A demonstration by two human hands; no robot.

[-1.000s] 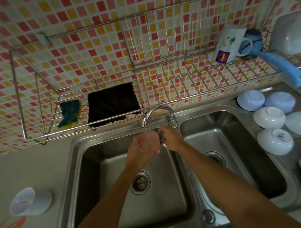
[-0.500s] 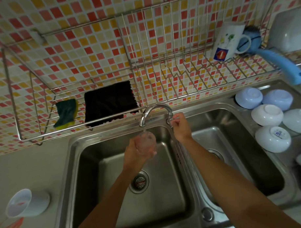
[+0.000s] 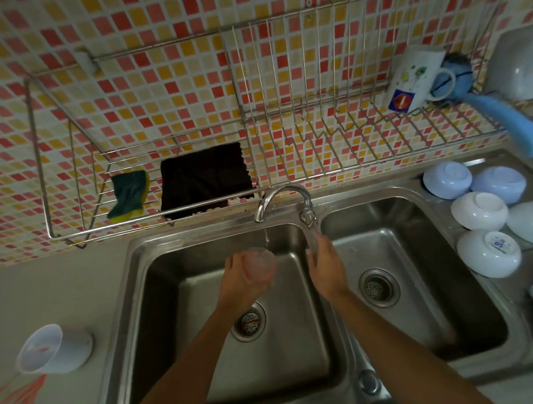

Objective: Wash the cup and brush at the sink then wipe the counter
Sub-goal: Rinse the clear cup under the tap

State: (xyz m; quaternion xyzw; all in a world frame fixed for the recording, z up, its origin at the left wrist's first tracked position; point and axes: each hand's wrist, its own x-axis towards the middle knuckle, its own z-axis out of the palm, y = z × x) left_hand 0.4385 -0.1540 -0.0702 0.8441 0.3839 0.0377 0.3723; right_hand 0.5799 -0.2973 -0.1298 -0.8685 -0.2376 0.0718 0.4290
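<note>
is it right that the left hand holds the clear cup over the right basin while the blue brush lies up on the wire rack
Not quite. The head view shows the left hand holding the clear cup over the left basin, below the faucet, not the right one. The blue brush does lie up on the wire rack.

The grey counter (image 3: pixel 50 288) bears 1 tipped white cup (image 3: pixel 54 349) left of the sink (image 3: pixel 134 267).

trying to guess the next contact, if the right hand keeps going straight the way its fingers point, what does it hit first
The right hand points up and slightly left, toward the faucet base. Its fingertips look close to the tap handle there, so that would probably be met first, though blur and depth make it unclear.
</note>
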